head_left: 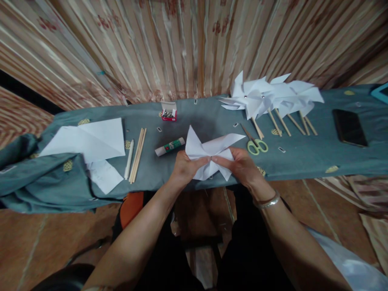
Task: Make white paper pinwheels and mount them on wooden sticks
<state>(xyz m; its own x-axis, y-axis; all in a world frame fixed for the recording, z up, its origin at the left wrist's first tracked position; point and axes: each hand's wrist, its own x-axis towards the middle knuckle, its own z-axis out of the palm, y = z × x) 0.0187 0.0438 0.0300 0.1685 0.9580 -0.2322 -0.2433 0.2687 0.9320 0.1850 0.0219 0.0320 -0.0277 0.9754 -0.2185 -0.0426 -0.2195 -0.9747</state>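
Note:
A white paper pinwheel (209, 147) is held between both hands over the front of the table. My left hand (186, 163) grips it from the left, its thumb pressing at the centre. From the right, my right hand (242, 163) closes on the same pinwheel, and the two thumb tips nearly meet in the middle. The fingers underneath are hidden by the paper. A glue stick (169, 146) lies just left of the pinwheel. Scissors with light green handles (257, 146) rest close to my right hand.
Finished pinwheels (273, 95) on wooden sticks lie at the back right, beside a black phone (350, 127). A small red box of metal pins (169, 112) stands at the back. Leftward are loose wooden sticks (138, 155), a white pen (129, 159) and paper sheets (103, 137).

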